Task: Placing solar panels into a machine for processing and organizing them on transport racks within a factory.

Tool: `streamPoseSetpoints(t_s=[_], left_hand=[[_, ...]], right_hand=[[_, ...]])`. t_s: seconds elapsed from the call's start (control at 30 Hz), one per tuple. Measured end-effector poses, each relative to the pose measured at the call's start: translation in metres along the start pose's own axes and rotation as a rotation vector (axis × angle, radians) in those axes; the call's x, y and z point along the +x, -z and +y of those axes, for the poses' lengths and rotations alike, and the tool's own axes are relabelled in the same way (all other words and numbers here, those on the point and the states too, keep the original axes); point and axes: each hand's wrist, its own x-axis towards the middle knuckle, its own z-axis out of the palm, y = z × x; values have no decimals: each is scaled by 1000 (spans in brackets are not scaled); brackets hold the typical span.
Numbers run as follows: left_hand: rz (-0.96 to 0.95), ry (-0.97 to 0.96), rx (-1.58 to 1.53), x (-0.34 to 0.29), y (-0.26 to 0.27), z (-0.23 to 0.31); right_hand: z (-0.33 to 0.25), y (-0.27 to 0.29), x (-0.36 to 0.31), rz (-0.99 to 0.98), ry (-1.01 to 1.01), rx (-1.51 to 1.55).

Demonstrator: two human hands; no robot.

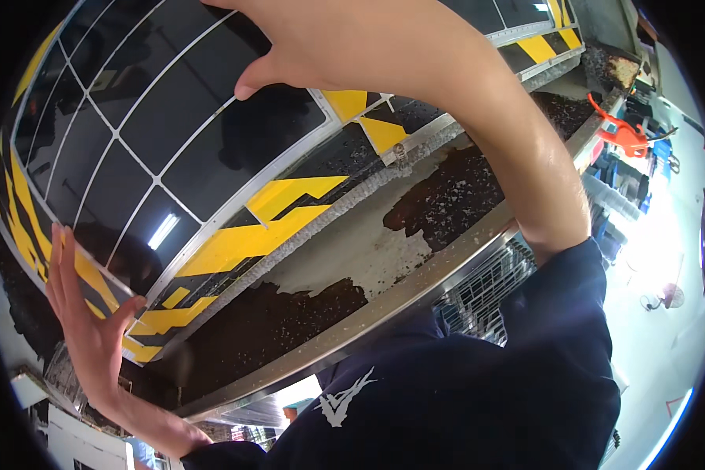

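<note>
A large dark glossy panel (211, 157) with white grid lines and a yellow-and-black patterned border (251, 243) fills the upper left. My left hand (90, 333) rests at the panel's near left corner. Its fingers lie stretched along the border, with the thumb held apart on the other side of the corner. From the right, my right arm reaches over the panel, and my right hand (321, 43) spreads above its upper middle. Its thumb points out toward the glossy surface, while most of the fingers run beyond the picture's top edge. Contact there cannot be judged.
Under the panel is a worn pale tabletop (352, 251) with dark stained patches and a metal front edge (415, 301). Past its right end are an orange-red tool (623, 135) and blue items. A wire rack (486, 294) shows below the edge.
</note>
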Motion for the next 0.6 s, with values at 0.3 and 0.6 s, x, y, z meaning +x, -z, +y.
streamPoseSetpoints(t_s=[0.3,0.6], left_hand=[[-4,-44,-107,7,7,13],[-39,54,-183,6,14,18]], right_hand=[[9,3,-12,-9,-11,29],[19,8,-28,6,160,32]])
